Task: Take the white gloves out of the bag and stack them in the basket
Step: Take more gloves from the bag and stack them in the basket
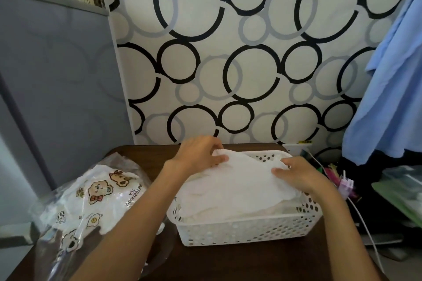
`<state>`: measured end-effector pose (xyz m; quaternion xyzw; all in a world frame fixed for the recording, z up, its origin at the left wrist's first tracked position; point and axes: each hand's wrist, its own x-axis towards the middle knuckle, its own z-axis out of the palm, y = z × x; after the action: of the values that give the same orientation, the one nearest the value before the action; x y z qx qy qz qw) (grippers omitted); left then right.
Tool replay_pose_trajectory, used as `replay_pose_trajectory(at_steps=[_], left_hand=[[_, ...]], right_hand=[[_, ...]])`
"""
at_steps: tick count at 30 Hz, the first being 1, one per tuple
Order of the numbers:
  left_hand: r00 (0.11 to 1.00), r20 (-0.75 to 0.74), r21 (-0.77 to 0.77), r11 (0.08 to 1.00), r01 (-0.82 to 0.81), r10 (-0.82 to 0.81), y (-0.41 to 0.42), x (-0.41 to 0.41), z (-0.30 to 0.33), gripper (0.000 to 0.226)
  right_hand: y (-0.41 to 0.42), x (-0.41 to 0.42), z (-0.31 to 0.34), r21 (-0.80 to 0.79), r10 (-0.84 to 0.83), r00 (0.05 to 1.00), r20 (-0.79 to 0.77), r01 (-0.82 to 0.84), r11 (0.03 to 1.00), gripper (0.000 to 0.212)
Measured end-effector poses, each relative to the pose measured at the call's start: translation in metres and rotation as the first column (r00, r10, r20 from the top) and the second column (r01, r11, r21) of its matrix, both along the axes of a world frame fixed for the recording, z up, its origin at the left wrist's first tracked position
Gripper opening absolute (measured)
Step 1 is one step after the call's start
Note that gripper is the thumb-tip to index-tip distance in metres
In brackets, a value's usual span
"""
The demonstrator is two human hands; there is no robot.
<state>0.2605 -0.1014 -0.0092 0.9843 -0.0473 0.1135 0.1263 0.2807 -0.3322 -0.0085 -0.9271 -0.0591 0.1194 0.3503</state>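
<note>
A white perforated basket [246, 231] stands on the dark wooden table [251, 262]. White gloves [242, 187] lie piled in it, rising above the rim. My left hand [201, 154] pinches the far left corner of the top glove. Over on the right edge of that same glove, my right hand [299, 173] presses down with its fingers curled over the cloth. The clear plastic bag [91, 198], printed with cartoon bears and eggs, lies on the table to the left of the basket, with white material showing inside.
A grey panel [57, 80] stands at the left and a circle-patterned wall behind. Blue cloth [388, 89] hangs at the right. Cables, a white cord [370, 230] and clutter lie off the table's right edge.
</note>
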Motion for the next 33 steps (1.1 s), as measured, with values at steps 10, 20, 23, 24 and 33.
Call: replay_pose_trajectory(at_steps=[10, 20, 23, 24, 33], left_hand=[[0.981, 0.192, -0.051, 0.999, 0.012, -0.002, 0.011, -0.038, 0.001, 0.030], [0.922, -0.371, 0.273, 0.935, 0.225, -0.113, 0.011, -0.043, -0.014, 0.100], [0.919, -0.388, 0.334, 0.918, 0.216, -0.075, 0.011, -0.042, -0.024, 0.099], [0.919, -0.387, 0.340, 0.916, 0.212, -0.069, 0.011, -0.043, -0.026, 0.098], [0.997, -0.074, -0.129, 0.992, 0.012, -0.022, 0.029, -0.075, -0.004, 0.038]], right_hand=[[-0.004, 0.001, -0.005, -0.115, -0.083, 0.982, 0.172, 0.104, 0.988, 0.038], [0.013, -0.019, 0.002, -0.477, 0.356, 0.926, -0.125, -0.371, 0.797, 0.094], [0.011, -0.015, -0.003, -0.491, 0.312, 0.938, -0.153, -0.346, 0.800, 0.097], [0.012, -0.015, -0.003, -0.498, 0.308, 0.939, -0.154, -0.344, 0.796, 0.097], [0.012, -0.018, 0.010, -0.098, 0.324, 0.930, 0.170, -0.312, 0.945, 0.070]])
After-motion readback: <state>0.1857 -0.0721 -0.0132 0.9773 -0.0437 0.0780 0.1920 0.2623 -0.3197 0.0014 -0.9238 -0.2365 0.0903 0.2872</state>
